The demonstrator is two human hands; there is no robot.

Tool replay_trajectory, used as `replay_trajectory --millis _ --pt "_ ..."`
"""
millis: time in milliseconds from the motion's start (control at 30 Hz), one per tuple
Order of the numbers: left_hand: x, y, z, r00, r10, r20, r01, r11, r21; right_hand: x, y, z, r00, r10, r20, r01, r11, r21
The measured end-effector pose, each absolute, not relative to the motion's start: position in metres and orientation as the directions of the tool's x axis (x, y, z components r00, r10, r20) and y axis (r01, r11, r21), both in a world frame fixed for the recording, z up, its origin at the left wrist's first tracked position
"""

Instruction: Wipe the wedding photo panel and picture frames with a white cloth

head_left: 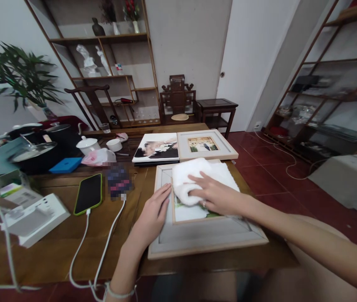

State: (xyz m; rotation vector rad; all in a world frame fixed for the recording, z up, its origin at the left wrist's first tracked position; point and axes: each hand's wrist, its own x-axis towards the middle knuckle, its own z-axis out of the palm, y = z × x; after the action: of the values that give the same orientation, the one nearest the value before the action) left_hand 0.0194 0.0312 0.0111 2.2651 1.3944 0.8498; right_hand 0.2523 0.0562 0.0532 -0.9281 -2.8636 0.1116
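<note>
A picture frame (210, 246) with a pale wooden border and light grey inner mat lies flat at the table's near edge. My left hand (153, 214) rests on its left side, fingers stretched out. Bunched under my right hand (214, 193) is a white towel (181, 178), pressed onto the inset picture (188, 213); the fingers grip and push into the cloth. Part of the towel spreads toward the frame's upper right. The towel and my right hand hide much of the picture, leaving green and white patches showing.
Behind lie another framed photo (228, 147) and a photo panel (139, 153). Left of the frame are a phone (89, 193) on a white charging cable (78, 247), an open white box (45, 224), a blue box (65, 165) and a black pot (34, 161).
</note>
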Motion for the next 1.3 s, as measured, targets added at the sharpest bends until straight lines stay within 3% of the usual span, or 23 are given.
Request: replay_trajectory --millis 267,367,533,700,933,1067,1300 --pt "0.021 0.033 0.011 0.337 0.901 0.274 0.708 -0.435 0.556 0.238 -0.038 0.075 -0.875 0.483 -0.015 0.474 0.851 -0.226" --pt "0.02 0.033 0.011 0.362 0.894 0.264 0.699 -0.448 0.557 0.237 -0.024 0.067 -0.84 0.543 0.001 0.528 0.818 -0.228" --pt "0.021 0.03 0.01 0.329 0.885 0.328 0.669 -0.464 0.581 0.247 0.044 0.045 -0.692 0.711 0.127 0.703 0.703 -0.106" --pt "0.02 0.026 0.011 0.263 0.867 0.423 0.647 -0.484 0.589 0.232 0.09 0.047 -0.647 0.736 0.199 0.738 0.67 -0.082" --pt "0.015 0.029 0.004 0.199 0.848 0.492 0.627 -0.496 0.601 0.19 0.037 0.062 -0.816 0.578 -0.01 0.576 0.812 -0.099" --pt "0.016 0.029 0.005 0.176 0.864 0.471 0.665 -0.457 0.591 0.208 -0.016 0.065 -0.905 0.425 -0.026 0.424 0.894 -0.144" --pt "0.02 0.026 0.011 0.337 0.879 0.338 0.668 -0.476 0.572 0.267 -0.033 0.066 -0.759 0.652 0.005 0.642 0.748 -0.167"
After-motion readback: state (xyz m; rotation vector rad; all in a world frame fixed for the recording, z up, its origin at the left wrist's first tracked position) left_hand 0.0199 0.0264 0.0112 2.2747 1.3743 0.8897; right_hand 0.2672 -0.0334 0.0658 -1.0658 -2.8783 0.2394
